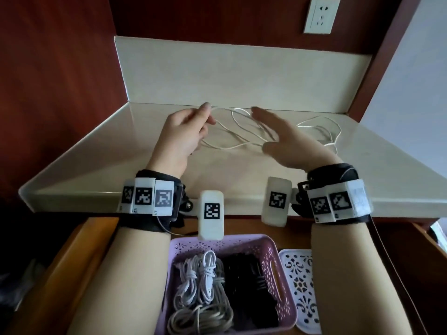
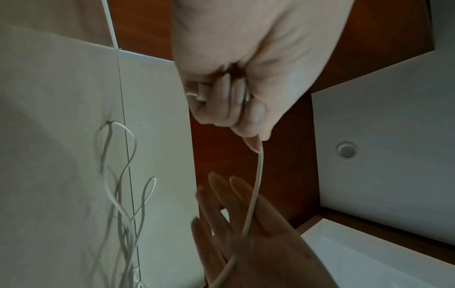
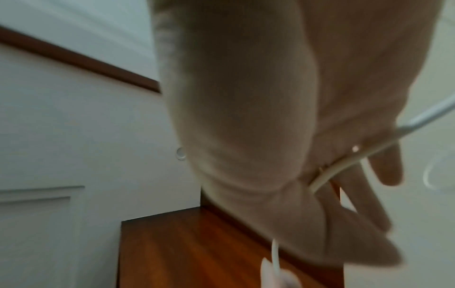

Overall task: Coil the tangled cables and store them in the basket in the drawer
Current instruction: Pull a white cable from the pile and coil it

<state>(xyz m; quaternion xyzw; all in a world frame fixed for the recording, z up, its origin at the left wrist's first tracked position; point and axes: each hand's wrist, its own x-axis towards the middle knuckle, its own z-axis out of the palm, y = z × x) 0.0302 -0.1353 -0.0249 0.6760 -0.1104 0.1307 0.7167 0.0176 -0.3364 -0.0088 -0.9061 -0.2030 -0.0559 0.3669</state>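
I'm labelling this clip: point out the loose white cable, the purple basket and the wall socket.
loose white cable [image 1: 225, 147]: head view, on a loop lying on the countertop.
purple basket [image 1: 284, 290]: head view, on its right wall.
wall socket [image 1: 319, 16]: head view, on the faceplate's middle.

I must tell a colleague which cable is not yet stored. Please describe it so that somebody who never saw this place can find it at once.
Look at the pale countertop above the open drawer. The loose white cable sprawls in open loops there, one end pinched in the left hand. Unlike the tied white and black bundles in the purple basket below, it is uncoiled.
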